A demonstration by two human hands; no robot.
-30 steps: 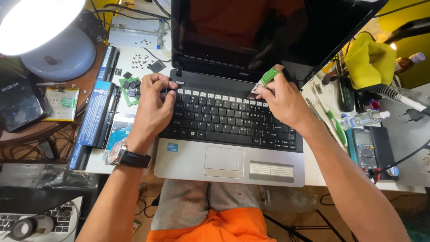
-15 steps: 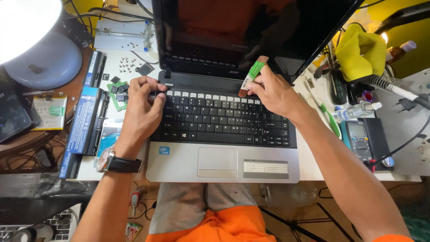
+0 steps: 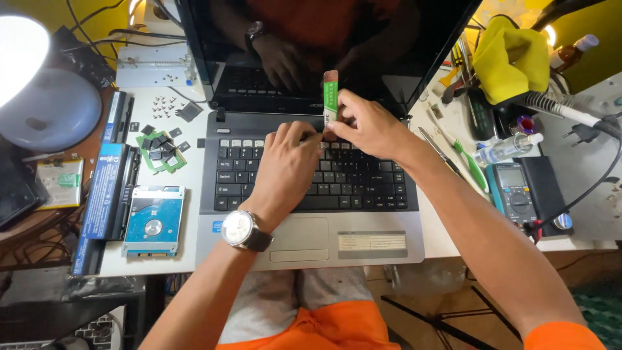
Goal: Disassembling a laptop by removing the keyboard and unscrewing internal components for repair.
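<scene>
An open silver laptop [image 3: 311,240] with a black keyboard [image 3: 363,185] and dark screen stands in front of me. My left hand [image 3: 285,165], a watch on its wrist, rests fingertips on the top row of keys near the middle. My right hand [image 3: 366,126] pinches a thin green and white card [image 3: 331,97], held upright with its lower edge at the top of the keyboard, right beside my left fingertips.
Left of the laptop lie a hard drive [image 3: 154,219], a laptop battery [image 3: 110,188], memory modules [image 3: 161,152] and loose screws [image 3: 165,105]. A lamp [image 3: 45,97] stands far left. To the right are a multimeter [image 3: 515,194], a green toothbrush [image 3: 470,162], a small bottle [image 3: 508,149] and a yellow cloth [image 3: 512,58].
My left hand has slid from the keyboard's top left corner to its top middle. My right hand has brought the green card left to meet it and turned it upright.
</scene>
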